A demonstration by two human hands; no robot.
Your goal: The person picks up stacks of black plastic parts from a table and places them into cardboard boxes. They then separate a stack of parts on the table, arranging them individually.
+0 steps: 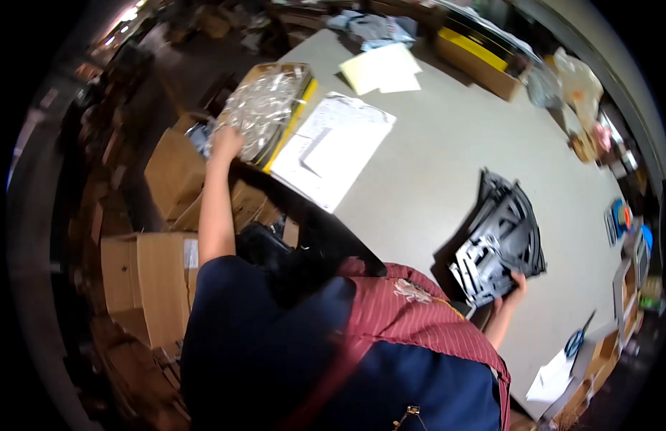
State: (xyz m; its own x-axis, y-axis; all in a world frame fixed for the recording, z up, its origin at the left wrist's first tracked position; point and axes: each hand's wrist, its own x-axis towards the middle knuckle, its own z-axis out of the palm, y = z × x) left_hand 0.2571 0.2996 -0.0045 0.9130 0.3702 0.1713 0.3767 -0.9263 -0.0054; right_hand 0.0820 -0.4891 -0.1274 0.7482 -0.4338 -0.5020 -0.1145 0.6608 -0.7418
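The right hand point(514, 287) is down low and close to the body, at the near edge of the grey worktop point(433, 144). It is closed on the bottom corner of a stack of black plastic frames point(499, 241). The stack lies flat on the worktop and spreads out like a fan. Its long side runs up and away from the right hand, tipped a little to the left. The frames are dark and shiny, with lots of square holes cut in them, and they have a curved outer edge.

The left hand point(225, 142) is much farther out, with the arm stretched long to the left side of the worktop. It is on the near corner of a crinkly clear plastic bag point(264, 104); the fingers look curled on it, but I cannot tell how tight the grip is. The bag rests on a flat cardboard box with a yellow edge point(293, 115). Just to the right of it lies a big white paper sheet point(333, 147).

So the two hands are well apart, and the black stack is near the right one only.

Below the left arm are brown cardboard boxes point(157, 273)
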